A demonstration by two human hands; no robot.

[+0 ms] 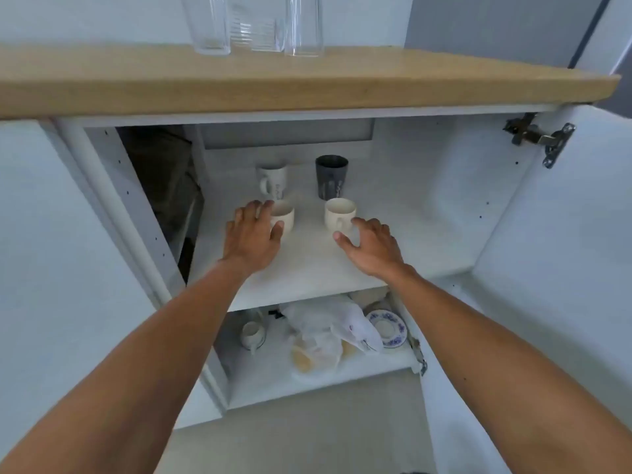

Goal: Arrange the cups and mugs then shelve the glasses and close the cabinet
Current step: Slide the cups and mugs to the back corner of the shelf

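Both hands are in the open cabinet, mid-frame. The left hand has a loose, wide grip around the left cup, fingers touching it; the right hand is spread open just beside the right cup, maybe brushing it. Ceramic, so rigid, light, chippable: take them by the body or handle. The glasses on the table, top of frame, are cut off. Left cup's handle is hidden.
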